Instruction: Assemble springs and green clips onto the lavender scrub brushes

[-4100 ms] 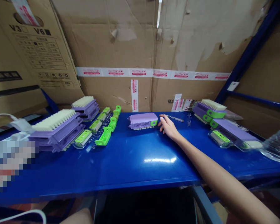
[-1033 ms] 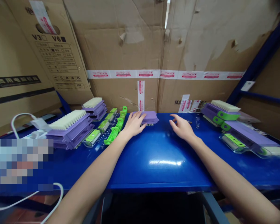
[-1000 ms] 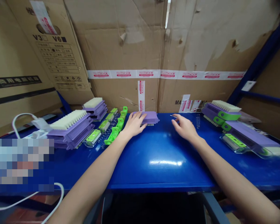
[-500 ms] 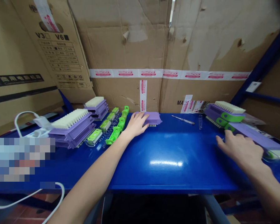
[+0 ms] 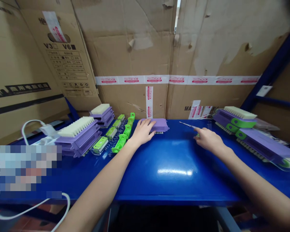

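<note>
At the back middle of the blue table lies a purple brush block (image 5: 160, 124), its pale bristles facing down. My left hand (image 5: 143, 130) covers the block's left end, fingers across the top and thumb along the front side. My right hand (image 5: 209, 138) is over the table to the right, its fingers curled together. A bit of green shows at those fingertips, a small green piece (image 5: 197, 135) mostly hidden by the hand. Just beyond them is a screwdriver (image 5: 186, 124), its handle end covered by the hand.
Stacked purple brush blocks (image 5: 78, 137) stand at left. Beside them run rows of green-topped clear parts (image 5: 100, 145), springs (image 5: 120, 132) and green brackets (image 5: 122, 141). More purple blocks (image 5: 268, 143) lie at right near one spring (image 5: 209, 125). Cardboard (image 5: 132, 61) walls the back; a white cable (image 5: 69, 206) hangs at front left.
My right hand has moved left from the right-hand blocks to the screwdriver, its fingers now curled with green showing. My left hand stays on the purple brush block. The view has shifted slightly.
</note>
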Tool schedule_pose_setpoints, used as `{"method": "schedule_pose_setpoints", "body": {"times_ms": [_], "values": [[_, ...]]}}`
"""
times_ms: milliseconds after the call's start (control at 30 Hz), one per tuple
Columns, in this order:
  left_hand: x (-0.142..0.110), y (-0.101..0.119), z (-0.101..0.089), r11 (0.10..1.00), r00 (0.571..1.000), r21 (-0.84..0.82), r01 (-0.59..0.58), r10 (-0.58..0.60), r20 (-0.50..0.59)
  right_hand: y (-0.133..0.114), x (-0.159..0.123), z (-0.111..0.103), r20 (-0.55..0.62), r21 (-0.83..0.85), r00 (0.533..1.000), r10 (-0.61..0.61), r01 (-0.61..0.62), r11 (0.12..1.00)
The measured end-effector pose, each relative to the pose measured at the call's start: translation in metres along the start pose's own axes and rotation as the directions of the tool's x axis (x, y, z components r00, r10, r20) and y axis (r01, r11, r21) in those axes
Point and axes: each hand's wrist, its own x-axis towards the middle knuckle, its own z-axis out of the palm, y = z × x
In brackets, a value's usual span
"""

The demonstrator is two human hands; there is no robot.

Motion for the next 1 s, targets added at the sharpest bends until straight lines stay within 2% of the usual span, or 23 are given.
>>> {"method": "schedule_pose_setpoints", "body": {"times_ms": [200,433,633,867,1000], "values": [[0.0,0.0,0.0,1.0,1.0,0.008,-0.001,0.001,0.007,-0.023,0.027,-0.005,0.016,0.081,1.0,-0.014,0.012,0.997],[0.0,0.0,0.001,1.0,1.0,-0.001,-0.007,0.007,-0.007,-0.046,0.033,0.0,-0.148,-0.019,0.989,-0.032,0.029,0.999],[0.001,0.0,0.003,1.0,1.0,0.0,-0.01,0.01,-0.015,-0.043,0.026,0.008,-0.237,-0.063,0.965,-0.111,0.099,0.993],[0.001,0.0,0.002,1.0,1.0,0.004,-0.004,0.004,-0.017,-0.034,0.027,0.008,-0.249,0.188,0.968,0.032,0.016,0.982],[0.001,0.0,0.004,1.0,1.0,0.011,-0.006,0.006,-0.026,-0.024,0.026,0.006,-0.239,0.197,0.969,0.066,-0.018,0.98]]}}
